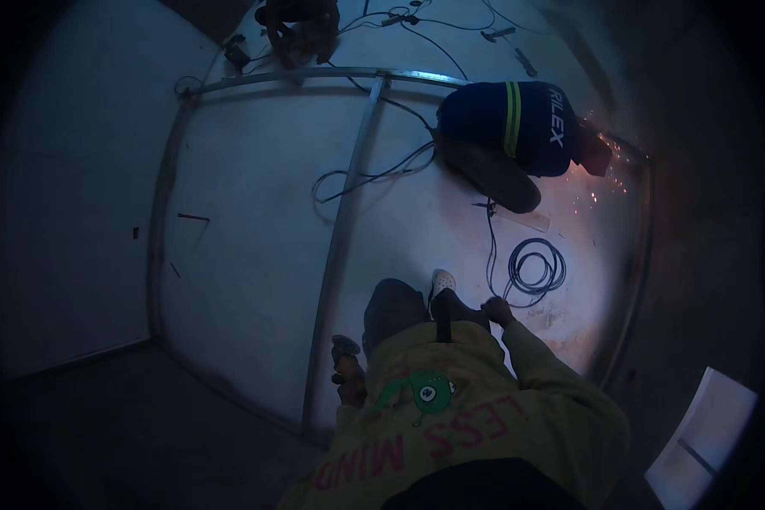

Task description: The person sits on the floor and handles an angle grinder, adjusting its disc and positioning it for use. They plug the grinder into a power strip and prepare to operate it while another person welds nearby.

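My left hand (351, 392) is closed around a yellow-bodied angle grinder (347, 365), its disc end pointing away from me. The tool is beside a long metal bar (342, 229), part of a large rectangular metal frame (255, 78) lying on the pale floor. By my right knee, my right hand (497, 311) is closed; what it holds, if anything, I cannot make out. Just beyond it lies a coiled dark cable (559, 268), with a strand running close to the hand. My legs are bent in a low position.
A co-worker in a dark blue shirt (484, 110) crouches ahead right, with orange sparks (608, 170) flying at the frame's right side. Another person (302, 25) crouches at the far edge. Loose cables (416, 157), a hammer (497, 35) and a reddish rod (194, 218) lie about.
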The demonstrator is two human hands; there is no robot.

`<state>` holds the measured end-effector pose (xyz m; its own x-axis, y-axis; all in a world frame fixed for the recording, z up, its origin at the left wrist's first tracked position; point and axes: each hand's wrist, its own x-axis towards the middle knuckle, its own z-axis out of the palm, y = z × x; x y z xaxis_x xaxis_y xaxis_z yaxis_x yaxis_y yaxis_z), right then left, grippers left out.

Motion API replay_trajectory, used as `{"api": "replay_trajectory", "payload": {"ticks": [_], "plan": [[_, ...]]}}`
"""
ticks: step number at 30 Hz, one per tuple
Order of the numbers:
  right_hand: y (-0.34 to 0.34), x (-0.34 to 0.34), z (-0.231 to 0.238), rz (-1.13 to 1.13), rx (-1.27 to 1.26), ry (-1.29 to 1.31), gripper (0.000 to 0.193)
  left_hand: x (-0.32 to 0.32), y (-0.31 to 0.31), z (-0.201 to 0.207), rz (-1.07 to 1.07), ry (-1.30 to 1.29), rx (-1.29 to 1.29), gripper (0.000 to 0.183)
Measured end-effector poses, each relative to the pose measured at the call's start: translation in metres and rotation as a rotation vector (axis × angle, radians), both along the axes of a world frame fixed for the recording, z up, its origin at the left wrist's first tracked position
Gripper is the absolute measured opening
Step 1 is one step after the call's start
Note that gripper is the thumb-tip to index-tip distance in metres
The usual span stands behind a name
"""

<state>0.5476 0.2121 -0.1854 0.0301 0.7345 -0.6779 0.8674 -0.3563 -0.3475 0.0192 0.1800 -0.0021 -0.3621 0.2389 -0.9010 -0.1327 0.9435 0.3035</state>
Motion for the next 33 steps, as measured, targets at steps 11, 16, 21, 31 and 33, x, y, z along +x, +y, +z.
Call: {"api": "replay_trajectory", "payload": {"ticks": [11,16,21,31,33], "plan": [[0.404,-0.007,0.054,-0.590,0.296,0.241,0.034,0.000,0.222,-0.041,-0.091,0.023,0.042,0.035],[0.466,-0.029,0.096,-0.692,0.113,0.286,0.032,-0.011,0.377,-0.035,-0.160,0.024,0.148,0.035],[0.553,-0.023,0.095,-0.883,0.167,0.524,0.034,0.014,0.554,-0.016,-0.023,0.007,0.171,0.033],[0.826,0.041,0.063,-0.449,0.161,0.189,0.035,0.142,0.917,0.002,-0.323,0.030,0.456,0.037],[0.874,0.061,0.073,-0.559,0.113,0.223,0.041,0.161,0.981,0.009,-0.374,0.029,0.396,0.038]]}}
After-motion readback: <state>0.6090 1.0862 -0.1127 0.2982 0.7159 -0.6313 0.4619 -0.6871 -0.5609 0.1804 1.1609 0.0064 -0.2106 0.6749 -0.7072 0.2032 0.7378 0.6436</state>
